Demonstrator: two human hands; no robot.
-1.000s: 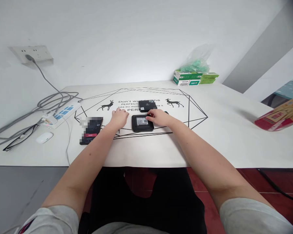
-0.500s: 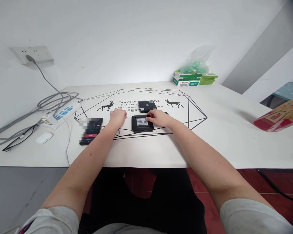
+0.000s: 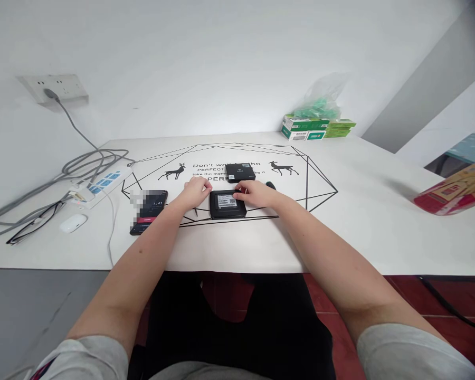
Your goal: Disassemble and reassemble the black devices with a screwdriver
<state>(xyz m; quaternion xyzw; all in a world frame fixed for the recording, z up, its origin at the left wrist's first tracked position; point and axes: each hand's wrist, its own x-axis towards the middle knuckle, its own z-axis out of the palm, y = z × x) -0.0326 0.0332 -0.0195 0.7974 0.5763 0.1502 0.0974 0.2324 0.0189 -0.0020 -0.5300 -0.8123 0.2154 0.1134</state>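
Note:
A square black plastic tray lies flat on the table between my hands. In it sits a black drive with a white printed label. My right hand rests at the tray's right edge, fingers bent over its upper right corner and a fingertip at the label. My left hand is just off the tray's upper left corner, fingers curled together; what they hold, if anything, is hidden. A thin dark pointed piece shows below the left hand. Behind the tray lies a second flat black square case.
A phone lies left of my left forearm. Further left are a power strip with coiled cable, glasses and a white earbud case. Boxes stand against the wall; a red-and-yellow package is at right. A dark rounded object lies behind my right hand.
The tray has shifted slightly left and towards me and turned a little, with my right hand still on it. My left hand has moved slightly right, closer to the tray.

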